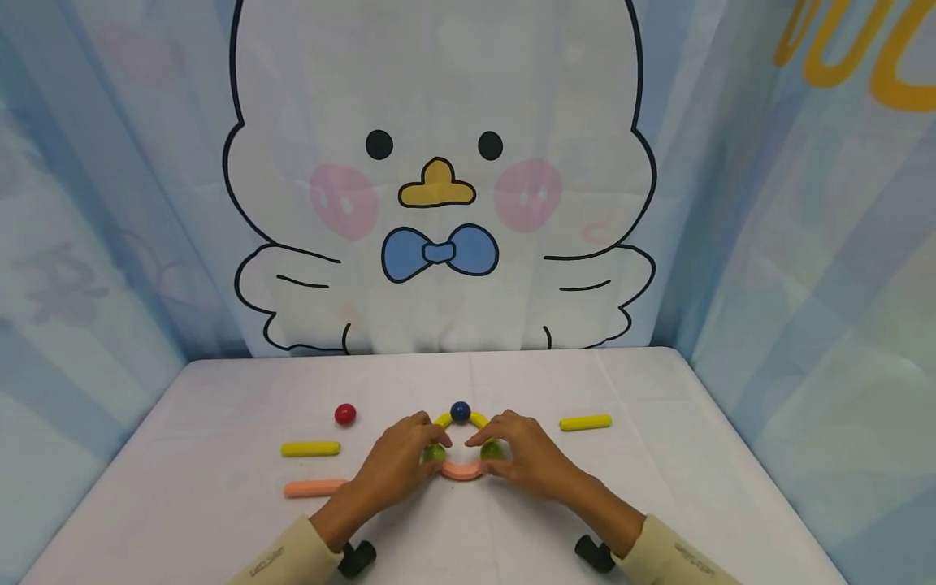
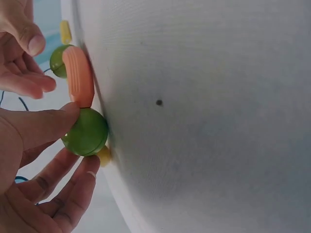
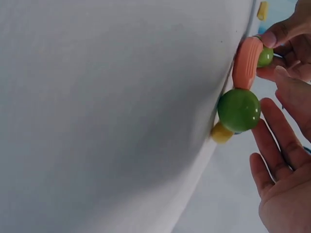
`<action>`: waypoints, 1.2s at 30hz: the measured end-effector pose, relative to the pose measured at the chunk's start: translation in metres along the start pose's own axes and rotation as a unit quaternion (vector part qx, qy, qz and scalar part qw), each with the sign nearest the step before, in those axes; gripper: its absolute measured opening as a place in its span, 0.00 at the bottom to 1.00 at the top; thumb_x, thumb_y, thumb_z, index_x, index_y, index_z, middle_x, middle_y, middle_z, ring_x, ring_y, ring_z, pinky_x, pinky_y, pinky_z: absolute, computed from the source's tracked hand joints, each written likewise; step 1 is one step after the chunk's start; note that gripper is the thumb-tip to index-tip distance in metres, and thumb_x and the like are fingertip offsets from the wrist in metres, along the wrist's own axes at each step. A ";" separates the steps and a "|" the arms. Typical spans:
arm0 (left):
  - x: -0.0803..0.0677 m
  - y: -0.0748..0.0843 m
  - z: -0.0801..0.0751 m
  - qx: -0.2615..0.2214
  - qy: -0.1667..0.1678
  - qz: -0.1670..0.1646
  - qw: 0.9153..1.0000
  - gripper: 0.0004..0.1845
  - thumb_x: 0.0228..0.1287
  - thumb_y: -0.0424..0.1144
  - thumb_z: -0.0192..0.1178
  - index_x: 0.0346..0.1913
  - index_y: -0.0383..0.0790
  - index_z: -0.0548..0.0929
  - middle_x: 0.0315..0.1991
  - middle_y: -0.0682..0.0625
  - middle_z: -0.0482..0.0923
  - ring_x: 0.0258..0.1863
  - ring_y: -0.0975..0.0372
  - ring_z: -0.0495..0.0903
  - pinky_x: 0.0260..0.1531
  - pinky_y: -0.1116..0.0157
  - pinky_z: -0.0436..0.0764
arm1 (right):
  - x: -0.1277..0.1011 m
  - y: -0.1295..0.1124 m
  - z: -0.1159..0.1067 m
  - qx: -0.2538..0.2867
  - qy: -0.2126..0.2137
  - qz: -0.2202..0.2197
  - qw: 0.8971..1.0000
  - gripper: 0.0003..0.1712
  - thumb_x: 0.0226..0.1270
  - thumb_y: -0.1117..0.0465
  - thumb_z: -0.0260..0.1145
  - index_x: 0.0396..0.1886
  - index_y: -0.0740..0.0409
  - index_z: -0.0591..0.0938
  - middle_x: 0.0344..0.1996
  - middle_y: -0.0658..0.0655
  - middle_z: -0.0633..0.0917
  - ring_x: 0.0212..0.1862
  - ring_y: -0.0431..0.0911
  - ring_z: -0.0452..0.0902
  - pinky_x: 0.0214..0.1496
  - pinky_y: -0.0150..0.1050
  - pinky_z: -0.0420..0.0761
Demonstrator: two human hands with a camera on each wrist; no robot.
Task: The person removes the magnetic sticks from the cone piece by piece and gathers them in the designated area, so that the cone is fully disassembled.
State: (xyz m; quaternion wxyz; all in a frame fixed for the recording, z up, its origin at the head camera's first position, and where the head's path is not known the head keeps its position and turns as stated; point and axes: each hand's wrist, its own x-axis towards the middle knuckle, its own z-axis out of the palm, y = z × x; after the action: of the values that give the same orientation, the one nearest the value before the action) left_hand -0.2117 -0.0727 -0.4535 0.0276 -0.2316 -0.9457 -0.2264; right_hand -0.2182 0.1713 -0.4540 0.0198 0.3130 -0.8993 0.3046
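Observation:
On the white table (image 1: 658,455) lies a small ring: a blue ball (image 1: 460,411) at the far side, yellow curved pieces (image 1: 478,420) beside it, two green balls and an orange curved stick (image 1: 462,472) at the near side. My left hand (image 1: 427,443) pinches the left green ball (image 2: 86,132) between thumb and fingers, where it meets the orange stick (image 2: 77,75). My right hand (image 1: 483,443) is cupped beside the right green ball (image 3: 238,110), fingers (image 3: 274,141) fairly straight, with no firm grip showing.
A red ball (image 1: 345,414), a yellow stick (image 1: 310,448) and an orange stick (image 1: 314,488) lie left of the hands. Another yellow stick (image 1: 586,422) lies to the right. A cartoon-bird backdrop (image 1: 439,187) closes the far edge, with curtains at both sides.

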 end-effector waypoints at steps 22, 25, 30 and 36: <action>-0.002 -0.001 0.005 -0.018 0.027 0.018 0.999 0.12 0.55 0.33 0.82 0.42 0.44 0.92 0.36 0.54 0.84 0.39 0.64 0.81 0.48 0.58 0.85 | 0.021 -0.013 0.022 -0.022 -0.058 -0.012 0.998 0.11 0.60 0.63 0.82 0.42 0.50 0.92 0.36 0.40 0.91 0.44 0.34 0.80 0.61 0.46 0.79; -0.002 -0.002 0.005 -0.019 0.029 0.020 0.999 0.12 0.56 0.33 0.81 0.43 0.44 0.92 0.37 0.54 0.84 0.40 0.64 0.82 0.48 0.57 0.85 | 0.022 -0.013 0.020 -0.015 -0.066 -0.011 0.998 0.11 0.61 0.63 0.82 0.42 0.50 0.92 0.36 0.40 0.91 0.44 0.33 0.81 0.60 0.45 0.80; -0.001 -0.002 0.005 -0.025 0.025 0.019 0.999 0.12 0.57 0.34 0.81 0.43 0.44 0.92 0.37 0.54 0.84 0.41 0.62 0.83 0.49 0.56 0.85 | 0.023 -0.011 0.019 0.005 -0.081 0.006 0.997 0.11 0.63 0.63 0.80 0.44 0.49 0.92 0.38 0.39 0.91 0.44 0.32 0.81 0.55 0.37 0.81; 0.000 -0.003 0.004 -0.013 0.012 -0.008 1.000 0.12 0.60 0.35 0.79 0.45 0.46 0.92 0.40 0.54 0.84 0.43 0.62 0.82 0.54 0.54 0.86 | 0.023 -0.009 0.019 0.026 -0.105 0.021 0.994 0.11 0.64 0.65 0.79 0.42 0.46 0.93 0.38 0.37 0.89 0.44 0.31 0.80 0.54 0.33 0.80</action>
State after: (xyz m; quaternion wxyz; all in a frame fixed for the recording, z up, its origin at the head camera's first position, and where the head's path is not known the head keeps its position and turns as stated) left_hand -0.2132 -0.0732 -0.4585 0.0339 -0.2213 -0.9442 -0.2415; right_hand -0.2289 0.1424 -0.4592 -0.0897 0.3247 -0.8947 0.2933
